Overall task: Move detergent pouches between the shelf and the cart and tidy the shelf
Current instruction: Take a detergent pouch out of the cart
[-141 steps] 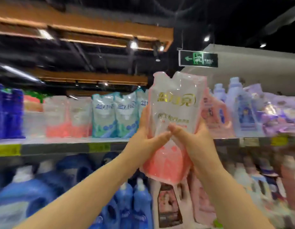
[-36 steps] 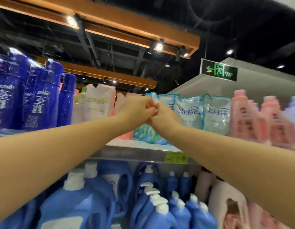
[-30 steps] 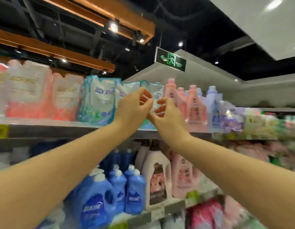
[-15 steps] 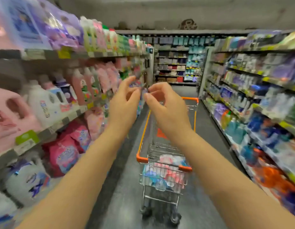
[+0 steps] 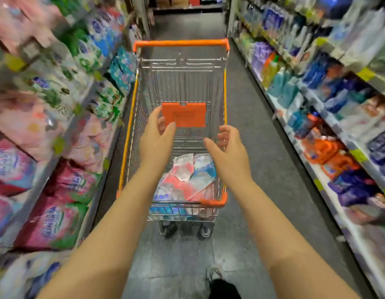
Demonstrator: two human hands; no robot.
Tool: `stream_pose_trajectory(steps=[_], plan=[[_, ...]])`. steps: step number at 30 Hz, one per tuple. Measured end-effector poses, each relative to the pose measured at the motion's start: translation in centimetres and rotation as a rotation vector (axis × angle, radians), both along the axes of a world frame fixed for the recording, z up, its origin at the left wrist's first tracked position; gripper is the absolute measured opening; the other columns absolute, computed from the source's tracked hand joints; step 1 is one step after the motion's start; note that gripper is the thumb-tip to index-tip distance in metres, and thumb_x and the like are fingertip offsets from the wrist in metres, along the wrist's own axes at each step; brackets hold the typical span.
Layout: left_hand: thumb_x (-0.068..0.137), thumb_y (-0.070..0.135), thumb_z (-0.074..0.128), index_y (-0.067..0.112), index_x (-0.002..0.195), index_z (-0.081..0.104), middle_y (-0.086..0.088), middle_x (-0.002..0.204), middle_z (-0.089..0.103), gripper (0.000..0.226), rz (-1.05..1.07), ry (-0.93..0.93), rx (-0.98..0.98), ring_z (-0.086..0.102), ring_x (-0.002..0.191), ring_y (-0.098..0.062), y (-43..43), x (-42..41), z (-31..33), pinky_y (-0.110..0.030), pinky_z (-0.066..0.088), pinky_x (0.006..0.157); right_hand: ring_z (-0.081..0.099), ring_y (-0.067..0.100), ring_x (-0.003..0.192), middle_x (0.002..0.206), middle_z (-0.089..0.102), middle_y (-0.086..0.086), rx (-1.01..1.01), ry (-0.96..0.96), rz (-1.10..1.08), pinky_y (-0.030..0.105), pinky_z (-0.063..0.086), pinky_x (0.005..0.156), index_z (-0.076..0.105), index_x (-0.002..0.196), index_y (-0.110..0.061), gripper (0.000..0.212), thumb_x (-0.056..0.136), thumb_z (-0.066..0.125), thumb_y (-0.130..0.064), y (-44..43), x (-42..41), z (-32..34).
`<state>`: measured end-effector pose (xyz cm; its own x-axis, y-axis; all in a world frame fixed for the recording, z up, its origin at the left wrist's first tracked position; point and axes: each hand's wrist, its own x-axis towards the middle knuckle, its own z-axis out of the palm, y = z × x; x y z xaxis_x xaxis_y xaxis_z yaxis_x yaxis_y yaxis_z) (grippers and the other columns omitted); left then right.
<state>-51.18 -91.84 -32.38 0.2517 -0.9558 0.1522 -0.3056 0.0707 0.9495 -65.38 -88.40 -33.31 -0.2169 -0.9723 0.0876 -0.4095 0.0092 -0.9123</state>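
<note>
Pouches (image 5: pixel 187 178) in the cart (image 5: pixel 180 43), cart mid-aisle between left shelf (image 5: pixel 57 145) and right shelf (image 5: pixel 357 155).

both forearms (image 5: pixel 127 212) bare, blk trouser leg (image 5: pixel 224 289) w/ grey-white sneaker (image 5: pixel 213 274)

A shoe (image 5: pixel 213 274) stands on the grey floor (image 5: pixel 284 180), orange jugs (image 5: pixel 326 148) at right.

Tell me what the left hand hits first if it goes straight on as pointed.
Probably the orange panel inside the cart; fingers of the left hand overlap its edge, though depth is unclear.
</note>
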Motion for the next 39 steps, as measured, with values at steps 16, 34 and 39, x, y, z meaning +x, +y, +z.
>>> stream_pose_trajectory(steps=[16,34,39], plan=[[0.091,0.022,0.054,0.02,0.15,0.001,-0.011,0.129,0.051,0.08,0.19,-0.075,0.848,0.05,0.12,-0.028,-18.7,2.4,-30.3,-0.023,0.032,0.085,0.04,0.033,0.13,0.143,0.039,0.019,0.813,-0.148,-0.177,0.038,0.034,0.103,0.02,0.147,-0.006,0.077,0.085,0.061,-0.03,-23.6,5.6,-29.9],[0.063,0.042,0.07,0.012,0.127,0.044,-0.014,0.116,0.062,0.076,0.062,0.06,1.008,0.062,0.104,-0.032,-26.5,1.0,-41.2,-0.048,0.051,0.089,0.049,0.033,0.123,0.136,0.048,0.018,1.035,0.095,-0.104,0.036,0.04,0.096,0.034,0.135,-0.001,0.067,0.089,0.056,-0.044,-30.3,6.7,-38.5],[0.08,0.016,0.069,0.011,0.132,0.046,-0.01,0.116,0.063,0.057,0.057,0.096,0.827,0.061,0.108,-0.03,-26.1,0.6,-35.6,-0.045,0.049,0.093,0.054,0.032,0.117,0.127,0.057,0.015,0.94,0.025,-0.166,0.035,0.043,0.091,0.047,0.128,-0.002,0.063,0.088,0.054,-0.051,-29.6,6.5,-33.2]])
